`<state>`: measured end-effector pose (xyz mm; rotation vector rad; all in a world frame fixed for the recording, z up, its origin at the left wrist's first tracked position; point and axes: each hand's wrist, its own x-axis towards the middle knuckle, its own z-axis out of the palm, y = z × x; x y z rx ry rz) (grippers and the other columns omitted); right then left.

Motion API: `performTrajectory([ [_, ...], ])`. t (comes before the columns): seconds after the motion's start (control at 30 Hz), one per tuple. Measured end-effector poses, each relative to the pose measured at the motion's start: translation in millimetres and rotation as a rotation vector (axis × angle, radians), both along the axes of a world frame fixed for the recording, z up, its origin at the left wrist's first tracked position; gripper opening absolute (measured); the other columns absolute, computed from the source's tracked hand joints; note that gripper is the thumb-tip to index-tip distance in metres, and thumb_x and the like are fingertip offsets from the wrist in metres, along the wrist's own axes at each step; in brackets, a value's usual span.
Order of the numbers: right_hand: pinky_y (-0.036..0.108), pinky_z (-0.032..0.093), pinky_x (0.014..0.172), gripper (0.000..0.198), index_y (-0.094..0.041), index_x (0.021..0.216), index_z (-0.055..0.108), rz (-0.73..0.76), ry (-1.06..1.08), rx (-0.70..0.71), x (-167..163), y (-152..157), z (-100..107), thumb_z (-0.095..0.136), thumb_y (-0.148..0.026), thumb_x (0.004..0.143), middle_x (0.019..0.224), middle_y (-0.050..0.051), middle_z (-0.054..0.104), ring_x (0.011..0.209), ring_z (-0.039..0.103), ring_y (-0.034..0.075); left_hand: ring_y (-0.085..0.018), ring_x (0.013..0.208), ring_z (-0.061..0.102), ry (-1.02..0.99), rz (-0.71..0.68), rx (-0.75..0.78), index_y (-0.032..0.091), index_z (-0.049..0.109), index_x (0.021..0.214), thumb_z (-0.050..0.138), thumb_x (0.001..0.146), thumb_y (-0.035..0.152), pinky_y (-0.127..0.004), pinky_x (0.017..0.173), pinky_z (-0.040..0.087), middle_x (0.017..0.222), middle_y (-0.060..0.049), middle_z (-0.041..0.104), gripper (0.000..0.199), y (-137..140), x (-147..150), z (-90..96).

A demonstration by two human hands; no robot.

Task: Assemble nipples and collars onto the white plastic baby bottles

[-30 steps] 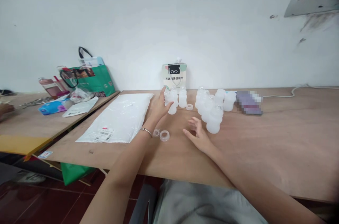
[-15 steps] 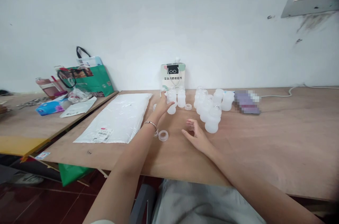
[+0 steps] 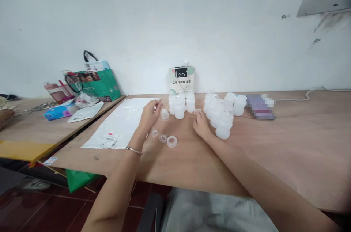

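Observation:
My left hand point(image 3: 150, 114) hovers at the right edge of the white plastic mailer point(image 3: 117, 120), fingers loosely bent, with nothing visible in them. Just right of its fingertips stands a clear domed cap point(image 3: 165, 114). Closer to me lie small clear parts point(image 3: 163, 138) and a translucent screw ring point(image 3: 172, 141). My right hand point(image 3: 201, 124) has its fingertips closed on another screw ring point(image 3: 197, 110) at the table's middle. Milky baby bottles point(image 3: 179, 109) with clear domed tops stand behind, between the hands. More such bottles point(image 3: 223, 129) stand in a slanting group right of my right hand.
A paper bag point(image 3: 181, 78) stands against the wall behind the bottles. At right lie a blurred purple item point(image 3: 259, 107) and a white cable point(image 3: 301, 98). The left table point(image 3: 24, 126) bears a green bag point(image 3: 105, 86), a tissue pack point(image 3: 57, 111) and a person's hand point(image 3: 5, 115).
My left hand has let go of a bottle at the back and moved left towards the mailer. My right hand has reached forward to the ring and closed on it. The view has shifted slightly.

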<state>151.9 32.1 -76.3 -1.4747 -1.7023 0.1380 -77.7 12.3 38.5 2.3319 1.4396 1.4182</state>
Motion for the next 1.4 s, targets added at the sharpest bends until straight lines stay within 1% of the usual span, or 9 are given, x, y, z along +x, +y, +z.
performTrajectory([
  [0.13,0.049,0.024,0.105,0.057,-0.002,0.123,0.038,-0.076,-0.050,-0.043,-6,24,-4,0.037,0.000,0.066,0.134,0.023,0.034,0.131,0.022,0.031,-0.016,0.077,0.056,0.216,-0.125,-0.156,0.019,0.061,0.085,0.042,0.084,0.035,-0.029,0.070,0.046,0.084,-0.004,0.063,0.025,-27,-17,-3.8],
  [0.3,0.046,0.027,0.101,0.046,-0.002,0.114,0.045,-0.150,-0.103,-0.057,-10,29,-3,0.038,-0.001,0.068,0.123,0.023,0.043,0.123,0.031,0.032,-0.017,0.081,0.058,0.321,-0.265,-0.343,0.022,0.061,0.093,0.043,0.084,0.031,-0.030,0.072,0.046,0.092,-0.003,0.064,0.023,-50,-25,-23.7],
  [0.57,0.048,0.032,0.089,0.032,-0.007,0.104,0.048,-0.150,-0.112,0.002,-11,9,5,0.035,-0.004,0.075,0.101,0.020,0.052,0.103,0.043,0.032,-0.019,0.082,0.057,0.492,-0.166,-0.372,0.020,0.057,0.088,0.047,0.078,0.021,-0.031,0.073,0.043,0.088,-0.004,0.061,0.014,-48,-23,-52.6],
  [0.8,0.042,0.038,0.085,0.024,-0.013,0.102,0.048,0.010,-0.024,0.063,-9,-24,4,0.042,-0.015,0.079,0.099,0.014,0.055,0.096,0.048,0.026,-0.016,0.071,0.056,0.378,-0.106,-0.307,0.020,0.056,0.081,0.047,0.079,0.023,-0.027,0.064,0.041,0.079,-0.002,0.061,0.010,-53,-20,-32.0],
  [0.9,0.038,0.043,0.079,0.030,-0.018,0.104,0.044,0.151,0.291,0.003,-7,-45,4,0.052,-0.027,0.077,0.086,0.006,0.057,0.084,0.054,0.021,-0.013,0.068,0.055,0.236,-0.222,-0.300,0.019,0.058,0.083,0.049,0.080,0.027,-0.026,0.062,0.042,0.078,0.000,0.061,0.012,-56,-10,-15.3],
  [1.03,0.035,0.045,0.077,0.035,-0.023,0.094,0.046,0.443,1.054,-0.313,-2,-67,10,0.067,-0.030,0.067,0.071,-0.003,0.057,0.073,0.059,0.015,-0.012,0.074,0.057,0.065,-0.490,-0.381,0.016,0.060,0.084,0.054,0.079,0.031,-0.026,0.070,0.046,0.082,-0.003,0.062,0.016,-44,15,-5.8],
  [1.13,0.034,0.047,0.080,0.031,-0.023,0.089,0.050,0.506,1.453,-0.519,1,-72,18,0.070,-0.021,0.065,0.080,-0.002,0.063,0.080,0.062,0.015,-0.013,0.075,0.058,0.009,-0.645,-0.475,0.013,0.060,0.083,0.060,0.076,0.032,-0.027,0.072,0.047,0.082,-0.005,0.063,0.020,-27,33,-11.7],
  [1.23,0.034,0.047,0.084,0.021,-0.021,0.085,0.053,0.542,1.604,-0.605,2,-73,23,0.067,-0.018,0.068,0.085,0.001,0.066,0.083,0.063,0.015,-0.013,0.074,0.058,0.018,-0.698,-0.511,0.013,0.060,0.084,0.062,0.074,0.033,-0.026,0.069,0.047,0.080,-0.005,0.063,0.022,-18,45,-23.5],
  [1.4,0.032,0.049,0.083,0.014,-0.020,0.085,0.058,0.584,1.595,-0.648,-1,-74,25,0.062,-0.016,0.073,0.083,0.000,0.067,0.082,0.063,0.014,-0.011,0.071,0.057,0.017,-0.646,-0.513,0.014,0.060,0.082,0.061,0.074,0.035,-0.024,0.065,0.045,0.076,-0.003,0.061,0.022,-21,51,-39.9],
])
